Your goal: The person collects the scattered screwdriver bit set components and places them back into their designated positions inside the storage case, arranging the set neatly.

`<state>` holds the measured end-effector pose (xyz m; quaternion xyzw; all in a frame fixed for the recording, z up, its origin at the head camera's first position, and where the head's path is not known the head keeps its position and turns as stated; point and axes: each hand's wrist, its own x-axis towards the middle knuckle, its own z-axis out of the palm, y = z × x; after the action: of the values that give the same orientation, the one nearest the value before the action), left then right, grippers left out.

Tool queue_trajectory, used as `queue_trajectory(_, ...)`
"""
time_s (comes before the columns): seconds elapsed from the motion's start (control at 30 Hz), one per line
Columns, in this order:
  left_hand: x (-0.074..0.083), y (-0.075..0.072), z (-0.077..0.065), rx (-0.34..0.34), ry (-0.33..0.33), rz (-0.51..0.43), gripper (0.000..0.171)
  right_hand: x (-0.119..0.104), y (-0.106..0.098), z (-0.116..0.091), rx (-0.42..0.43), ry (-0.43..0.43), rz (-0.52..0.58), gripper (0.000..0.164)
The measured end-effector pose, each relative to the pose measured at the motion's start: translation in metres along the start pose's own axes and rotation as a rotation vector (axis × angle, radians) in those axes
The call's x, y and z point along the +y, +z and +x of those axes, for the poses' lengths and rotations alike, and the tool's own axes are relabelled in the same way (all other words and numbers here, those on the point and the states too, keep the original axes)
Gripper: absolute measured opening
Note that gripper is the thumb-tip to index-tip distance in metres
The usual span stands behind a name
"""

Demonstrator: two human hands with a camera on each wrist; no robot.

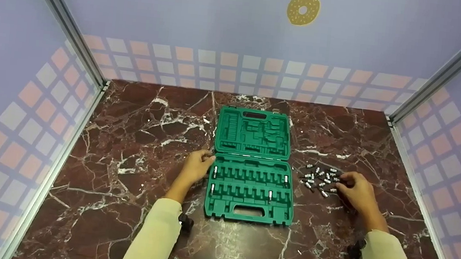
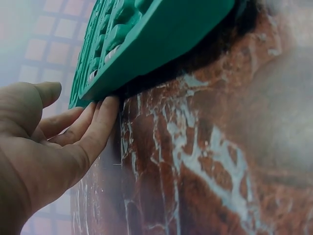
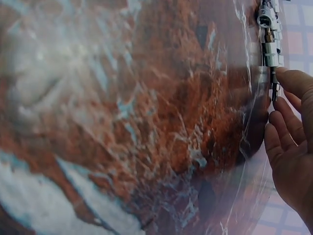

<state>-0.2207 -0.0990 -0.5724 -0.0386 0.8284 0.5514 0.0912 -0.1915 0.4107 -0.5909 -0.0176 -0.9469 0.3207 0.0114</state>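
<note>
A green plastic tool case (image 1: 247, 221) lies unfolded on the table, its moulded lid at the far side. Several silver bit sockets stand in its slots, including one bit socket (image 1: 270, 197) in the lower row. My left hand (image 1: 196, 166) touches the case's left edge; in the left wrist view its fingertips (image 2: 110, 103) meet the underside, thumb apart. To the right of the case lies a loose pile of bit sockets (image 1: 319, 172) with dark tips. At the pile's right side is my right hand (image 1: 357, 192), thumb (image 3: 291, 81) beside a bit socket (image 3: 270, 54), fingers loosely bent.
The table (image 1: 129, 213) has a dark red marbled top with white veins. A patterned back wall (image 1: 240, 29) and side walls enclose it, joined by metal corner posts. Most slots in the case's near half (image 1: 243, 175) hold no socket.
</note>
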Motion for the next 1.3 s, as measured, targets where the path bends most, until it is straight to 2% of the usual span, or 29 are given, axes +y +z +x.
queue_trajectory(0.17, -0.003, 0.002, 0.002, 0.029, 0.011, 0.022, 0.027, -0.002, 0.003, 0.001, 0.014, 0.005, 0.007, 0.031)
queue_trajectory(0.33, -0.004, 0.003, 0.002, 0.051, 0.013, 0.051, 0.023, -0.002, 0.006, 0.002, 0.043, -0.009, -0.002, 0.027)
queue_trajectory(0.63, -0.007, 0.006, 0.003, 0.071, 0.005, 0.017, 0.021, -0.001, 0.011, 0.004, 0.080, -0.029, -0.016, 0.021)
queue_trajectory(1.3, -0.008, 0.005, 0.004, 0.055, -0.044, -0.070, 0.024, 0.002, 0.014, 0.005, 0.065, -0.093, -0.072, 0.013)
